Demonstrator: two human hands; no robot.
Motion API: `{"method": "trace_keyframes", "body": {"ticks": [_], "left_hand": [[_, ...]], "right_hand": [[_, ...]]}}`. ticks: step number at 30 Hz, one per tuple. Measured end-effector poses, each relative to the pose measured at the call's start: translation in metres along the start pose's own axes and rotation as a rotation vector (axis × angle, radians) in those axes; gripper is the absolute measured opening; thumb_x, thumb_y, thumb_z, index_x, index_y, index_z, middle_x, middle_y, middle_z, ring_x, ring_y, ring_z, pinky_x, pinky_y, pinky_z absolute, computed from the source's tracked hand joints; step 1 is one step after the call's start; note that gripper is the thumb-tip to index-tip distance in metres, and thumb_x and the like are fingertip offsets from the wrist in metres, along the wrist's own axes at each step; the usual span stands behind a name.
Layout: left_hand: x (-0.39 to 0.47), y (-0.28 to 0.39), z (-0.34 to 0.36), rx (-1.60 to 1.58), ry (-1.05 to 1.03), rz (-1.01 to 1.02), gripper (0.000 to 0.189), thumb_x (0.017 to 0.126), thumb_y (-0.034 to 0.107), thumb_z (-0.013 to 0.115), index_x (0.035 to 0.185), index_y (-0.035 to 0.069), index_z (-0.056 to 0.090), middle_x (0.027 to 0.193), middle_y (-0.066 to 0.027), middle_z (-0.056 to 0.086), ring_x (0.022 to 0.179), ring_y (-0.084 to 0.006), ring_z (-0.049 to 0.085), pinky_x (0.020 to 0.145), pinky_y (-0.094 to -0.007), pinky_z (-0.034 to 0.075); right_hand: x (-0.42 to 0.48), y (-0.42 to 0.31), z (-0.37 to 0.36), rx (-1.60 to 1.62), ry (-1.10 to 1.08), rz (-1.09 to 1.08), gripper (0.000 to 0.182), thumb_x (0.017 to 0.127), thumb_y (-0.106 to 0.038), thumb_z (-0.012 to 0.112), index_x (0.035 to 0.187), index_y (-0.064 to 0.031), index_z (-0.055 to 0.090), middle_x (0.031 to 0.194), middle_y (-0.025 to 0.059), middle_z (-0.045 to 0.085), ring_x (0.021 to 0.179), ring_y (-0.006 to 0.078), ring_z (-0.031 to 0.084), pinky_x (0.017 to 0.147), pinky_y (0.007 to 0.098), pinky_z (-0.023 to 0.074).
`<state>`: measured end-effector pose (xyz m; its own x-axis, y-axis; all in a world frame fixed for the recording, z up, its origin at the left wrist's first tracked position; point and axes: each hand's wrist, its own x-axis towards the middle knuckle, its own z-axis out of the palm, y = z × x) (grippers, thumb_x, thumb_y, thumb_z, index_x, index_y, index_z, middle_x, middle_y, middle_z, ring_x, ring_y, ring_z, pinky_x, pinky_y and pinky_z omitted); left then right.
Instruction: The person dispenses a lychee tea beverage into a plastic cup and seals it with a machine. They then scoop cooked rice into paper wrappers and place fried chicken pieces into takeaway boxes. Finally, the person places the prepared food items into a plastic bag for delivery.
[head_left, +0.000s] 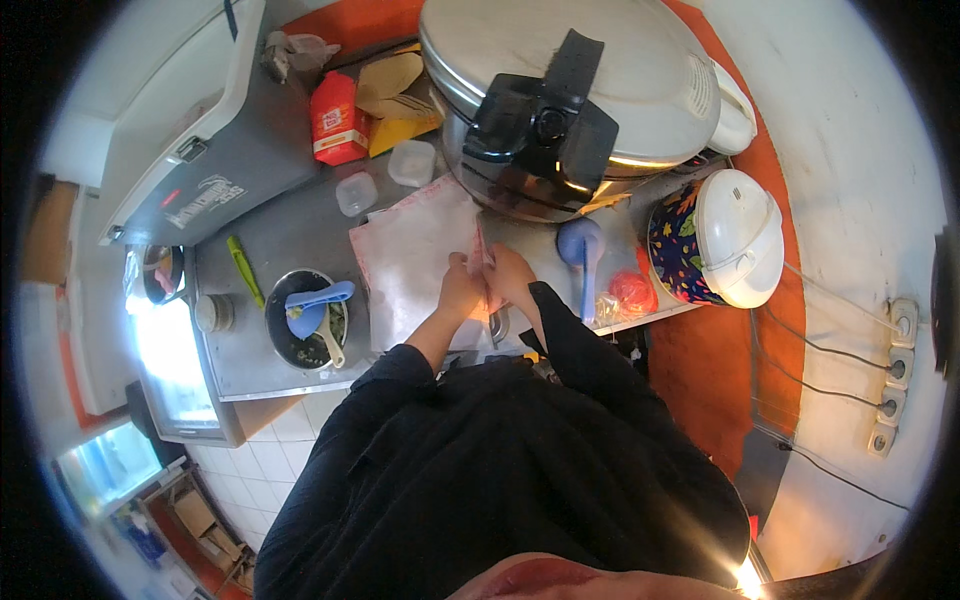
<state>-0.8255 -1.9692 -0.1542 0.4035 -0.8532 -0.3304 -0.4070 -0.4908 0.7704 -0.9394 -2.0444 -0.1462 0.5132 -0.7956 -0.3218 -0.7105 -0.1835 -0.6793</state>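
Note:
A stack of white wrapping paper sheets (420, 262) with pink-printed edges lies on the metal counter before me. At its right edge my left hand (460, 289) and my right hand (513, 276) meet, fingers pinched on pinkish paper. The fingers partly hide what they grip. Left of the stack stands a dark bowl (279, 341) of chopped greens, with a blue scoop (306, 321) and a cream-handled utensil (330, 343) in it. To the right of my right hand lies a blue rice ladle (581, 244).
A large steel cooker (555, 45) with a black latch stands behind the paper. A white-lidded patterned container (742, 240) and red plastic twine (634, 292) are right. Left are a green-handled tool (245, 270), clear tubs (411, 163), a red carton (337, 120) and an open cooler box (225, 172).

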Motion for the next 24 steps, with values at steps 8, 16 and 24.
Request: {"method": "trace_keyframes", "body": {"ticks": [8, 16, 24], "left_hand": [[-0.018, 0.013, -0.041, 0.155, 0.126, 0.101, 0.059, 0.081, 0.017, 0.053, 0.131, -0.005, 0.031, 0.105, -0.0312, 0.057, 0.098, -0.0434, 0.057, 0.084, -0.0454, 0.045], [-0.011, 0.019, -0.031, 0.037, 0.018, 0.254, 0.056, 0.074, 0.012, 0.060, 0.124, -0.001, 0.041, 0.107, -0.0282, 0.058, 0.099, -0.0403, 0.057, 0.086, -0.0445, 0.045], [-0.039, -0.059, -0.030, 0.090, -0.259, 0.481, 0.050, 0.077, 0.029, 0.065, 0.121, 0.008, 0.052, 0.114, -0.0163, 0.060, 0.106, -0.0322, 0.056, 0.090, -0.0364, 0.043]], "right_hand": [[-0.017, -0.036, 0.000, 0.018, 0.129, -0.135, 0.030, 0.080, -0.018, 0.047, 0.101, 0.0008, 0.059, 0.092, 0.0268, 0.061, 0.085, 0.0429, 0.058, 0.078, 0.0483, 0.0449], [-0.126, -0.160, -0.155, -0.221, 0.190, -0.177, 0.026, 0.080, -0.013, 0.046, 0.097, 0.0003, 0.060, 0.088, 0.0278, 0.058, 0.083, 0.0429, 0.057, 0.071, 0.0479, 0.0456], [-0.156, -0.149, -0.186, 0.450, 0.316, -0.146, 0.026, 0.083, -0.010, 0.051, 0.104, 0.0024, 0.060, 0.079, 0.0131, 0.065, 0.072, 0.0228, 0.063, 0.068, 0.0322, 0.0481]]}}
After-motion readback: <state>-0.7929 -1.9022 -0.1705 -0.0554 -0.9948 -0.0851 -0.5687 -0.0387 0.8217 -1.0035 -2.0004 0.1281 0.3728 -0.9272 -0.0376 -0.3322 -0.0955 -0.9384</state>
